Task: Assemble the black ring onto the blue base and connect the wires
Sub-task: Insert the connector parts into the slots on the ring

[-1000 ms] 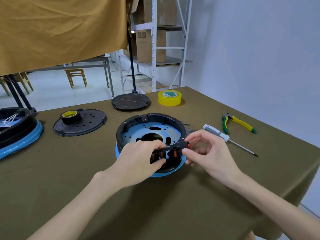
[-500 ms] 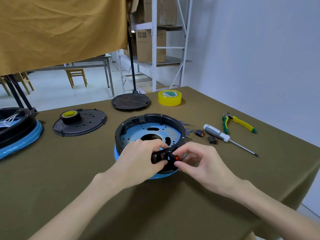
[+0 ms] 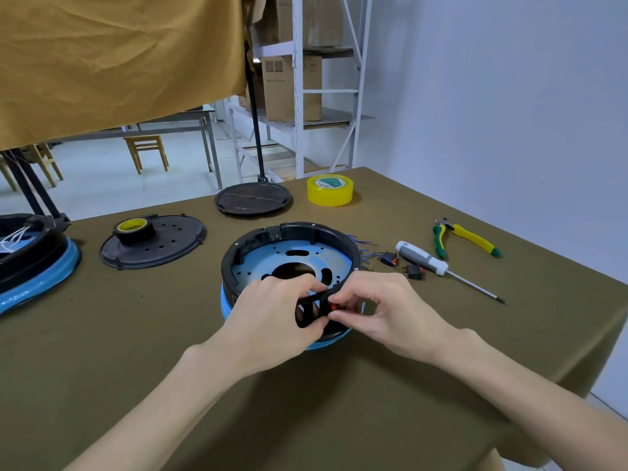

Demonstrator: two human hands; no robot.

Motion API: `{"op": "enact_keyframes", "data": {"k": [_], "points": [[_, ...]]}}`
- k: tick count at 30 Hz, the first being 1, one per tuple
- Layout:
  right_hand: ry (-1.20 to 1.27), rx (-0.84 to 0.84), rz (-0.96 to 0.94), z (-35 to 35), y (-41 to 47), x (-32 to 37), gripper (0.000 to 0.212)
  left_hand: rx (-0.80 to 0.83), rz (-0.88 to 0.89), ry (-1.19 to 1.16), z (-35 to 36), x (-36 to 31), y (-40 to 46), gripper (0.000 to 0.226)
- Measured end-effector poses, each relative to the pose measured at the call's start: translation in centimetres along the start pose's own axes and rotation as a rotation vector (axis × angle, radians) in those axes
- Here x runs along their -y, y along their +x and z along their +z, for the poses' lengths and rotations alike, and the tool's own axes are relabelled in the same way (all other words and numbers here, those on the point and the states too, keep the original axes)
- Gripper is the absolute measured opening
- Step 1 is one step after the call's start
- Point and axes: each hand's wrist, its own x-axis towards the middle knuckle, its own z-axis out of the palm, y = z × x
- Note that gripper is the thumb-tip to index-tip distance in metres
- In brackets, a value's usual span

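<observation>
The black ring sits on the blue base in the middle of the table. My left hand grips the ring's near wall at its slotted opening. My right hand pinches a small red and black switch against that opening. Blue wires stick out past the ring's right side. Two more small connectors lie on the cloth beside them.
A screwdriver and yellow-green pliers lie to the right. Yellow tape and a black disc are at the back. A black lid carries a tape roll. Another blue-black unit sits far left.
My right hand came from the ring's right side to the near wall and now pinches the red switch there. Two connectors it had covered now show beside the screwdriver.
</observation>
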Motion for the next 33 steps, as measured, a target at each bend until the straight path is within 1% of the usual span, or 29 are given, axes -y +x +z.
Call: {"op": "enact_keyframes", "data": {"k": [4, 10, 12, 14, 15, 17, 19, 22, 25, 29, 33], "points": [[-0.075, 0.025, -0.026, -0.3, 0.3, -0.1, 0.011, 0.001, 0.016, 0.014, 0.0, 0.2, 0.0, 0.043], [-0.174, 0.174, -0.035, -1.7, 1.4, 0.5, 0.012, -0.008, 0.031, 0.020, 0.2, 0.3, -0.1, 0.045], [-0.181, 0.190, -0.019, -2.2, 2.1, 0.7, 0.020, -0.013, 0.041, 0.049, 0.3, 0.3, -0.1, 0.044], [-0.193, 0.190, 0.007, -2.5, 2.8, 0.7, 0.036, -0.027, 0.048, 0.063, 0.4, 0.3, -0.1, 0.045], [-0.207, 0.200, 0.014, -2.7, 3.2, 0.6, 0.039, -0.032, 0.044, 0.066, 0.5, 0.3, -0.1, 0.047], [-0.258, 0.249, 0.022, -2.8, 3.8, 0.2, 0.033, -0.032, 0.030, 0.064, 0.5, 0.4, -0.1, 0.053], [-0.273, 0.281, 0.040, -2.8, 3.7, -0.4, 0.028, -0.036, 0.002, 0.042, 0.7, 0.4, -0.1, 0.064], [-0.168, 0.280, 0.092, -2.7, 3.7, -0.9, 0.021, -0.051, -0.024, 0.037, 0.9, 0.3, -0.1, 0.070], [-0.113, 0.337, 0.129, -2.9, 4.5, -1.0, 0.017, -0.051, -0.044, 0.052, 1.0, 0.2, 0.0, 0.070], [-0.061, 0.405, 0.171, -3.3, 5.5, -0.9, 0.017, -0.062, -0.051, 0.059, 1.0, 0.1, -0.2, 0.067], [-0.008, 0.442, 0.243, -3.7, 6.6, -0.5, 0.016, -0.090, -0.058, 0.073, 1.2, 0.2, -0.1, 0.064]]}}
